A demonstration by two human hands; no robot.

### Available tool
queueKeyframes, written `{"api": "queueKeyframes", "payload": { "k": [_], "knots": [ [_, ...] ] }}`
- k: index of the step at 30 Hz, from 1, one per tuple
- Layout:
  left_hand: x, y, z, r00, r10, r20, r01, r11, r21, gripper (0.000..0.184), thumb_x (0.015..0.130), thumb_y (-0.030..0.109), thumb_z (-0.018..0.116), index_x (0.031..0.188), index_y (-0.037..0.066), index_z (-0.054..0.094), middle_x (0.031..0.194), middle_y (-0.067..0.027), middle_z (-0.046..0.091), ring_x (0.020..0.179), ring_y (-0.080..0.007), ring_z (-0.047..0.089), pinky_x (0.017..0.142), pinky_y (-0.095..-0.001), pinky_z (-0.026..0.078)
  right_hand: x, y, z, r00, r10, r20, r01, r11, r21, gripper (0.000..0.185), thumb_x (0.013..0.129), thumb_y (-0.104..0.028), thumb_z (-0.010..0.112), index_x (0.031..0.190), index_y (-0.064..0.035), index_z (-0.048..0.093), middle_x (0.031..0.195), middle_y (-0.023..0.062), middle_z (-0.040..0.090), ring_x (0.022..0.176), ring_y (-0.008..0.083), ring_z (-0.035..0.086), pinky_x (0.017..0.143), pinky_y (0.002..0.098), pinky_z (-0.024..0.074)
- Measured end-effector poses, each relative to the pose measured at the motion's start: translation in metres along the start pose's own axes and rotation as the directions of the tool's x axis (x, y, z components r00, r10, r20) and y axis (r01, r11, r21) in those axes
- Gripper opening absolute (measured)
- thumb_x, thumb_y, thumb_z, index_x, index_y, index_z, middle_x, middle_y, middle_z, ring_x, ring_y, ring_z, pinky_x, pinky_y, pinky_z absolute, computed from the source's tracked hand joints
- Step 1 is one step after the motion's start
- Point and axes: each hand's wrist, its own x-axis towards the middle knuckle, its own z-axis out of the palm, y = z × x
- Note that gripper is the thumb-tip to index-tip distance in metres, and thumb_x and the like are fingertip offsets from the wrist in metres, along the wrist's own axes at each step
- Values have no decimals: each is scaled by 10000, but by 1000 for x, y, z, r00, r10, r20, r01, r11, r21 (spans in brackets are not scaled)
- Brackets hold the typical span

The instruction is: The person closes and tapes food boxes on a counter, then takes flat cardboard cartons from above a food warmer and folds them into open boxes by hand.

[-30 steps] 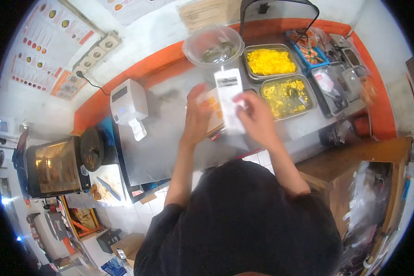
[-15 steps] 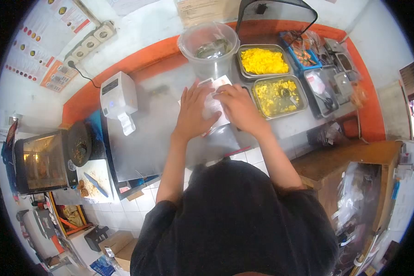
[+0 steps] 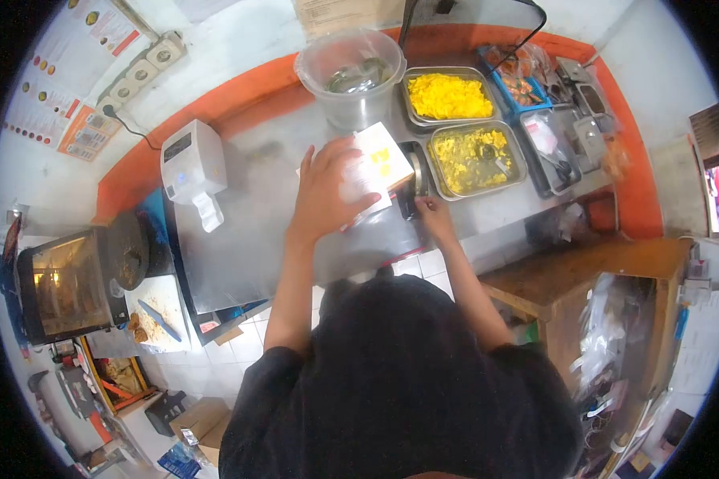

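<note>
A white box with yellow-orange print lies on the metal counter below the clear bucket. My left hand rests on its left side, fingers and thumb spread, over a white paper slip. Just right of the box is a long black object with a shiny part. My right hand is at this object's lower end, thumb and fingers pressed together; what is between the fingertips is too small to tell.
Behind the box stands a clear bucket. Two trays of yellow food and a blue basket are at the right. A white printer is on the left, with a cutting board and knife beyond the counter.
The paper slip has gone down onto the box, under my left hand. My right hand has left the paper and moved down and right, beside the black object, and the printed box top now shows.
</note>
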Motion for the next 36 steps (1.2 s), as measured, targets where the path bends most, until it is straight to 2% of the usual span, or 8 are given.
{"api": "queueKeyframes", "payload": {
  "k": [6,12,14,17,21,25,31,36],
  "knots": [
    [2,0,0,1000,-23,15,23,1000,8,729,679,422,881,1257,96,579,1449,-92,531,1352,-335,500,1192,-611,238,-16,30,11,998,1,-56,22,913,407,279,942,-248,684,975,25,734,898,65,714,755,159,645,696,320,504],
    [1,-1,2,1000,-5,-14,5,1000,12,746,662,417,890,1257,100,568,1434,-91,537,1354,-335,498,1190,-613,243,-37,84,12,987,-96,-129,91,995,-47,245,980,-215,637,957,14,720,873,102,698,849,175,677,718,337,528],
    [0,-1,1,1000,-24,-8,24,1000,-6,745,659,416,891,1253,100,570,1434,-88,537,1357,-329,497,1191,-609,245,-25,75,-3,898,-387,209,420,618,-664,180,964,-171,641,962,-12,725,859,96,709,809,181,685,693,353,525],
    [-2,-1,-2,999,-43,-13,43,999,-4,739,652,415,893,1241,102,575,1436,-83,537,1362,-314,495,1195,-603,248,-27,40,-25,945,-68,321,203,890,-408,169,895,-183,672,889,-16,703,914,148,693,729,270,661,742,411,519],
    [-3,0,-2,998,-48,-29,47,999,-7,725,641,414,898,1220,113,583,1444,-77,535,1368,-295,491,1200,-598,244,-42,-127,-71,820,-319,476,398,914,-73,140,968,-157,627,951,-27,676,880,121,616,789,242,603,734,373,472],
    [-2,-1,-3,999,-36,-3,36,999,-20,741,657,414,890,1243,81,583,1432,-115,531,1367,-300,476,1219,-580,214,-20,-247,-73,645,-548,532,716,676,-173,252,1029,-254,569,948,-20,617,862,126,544,886,282,587,786,391,458],
    [-2,-2,-4,999,-35,-16,35,999,-30,737,655,415,892,1236,68,600,1416,-121,537,1362,-308,479,1207,-605,222,35,-264,-21,468,-515,718,871,408,-276,345,976,-327,620,861,-5,661,872,183,609,886,397,602,804,468,477],
    [-3,-3,1,1000,-22,-10,22,999,-24,758,648,444,893,1236,56,612,1415,-129,550,1368,-313,479,1204,-613,222,31,-272,-20,676,-387,628,737,377,-561,452,900,-404,709,718,4,643,770,187,643,735,402,609,713,481,486]
  ]
}}
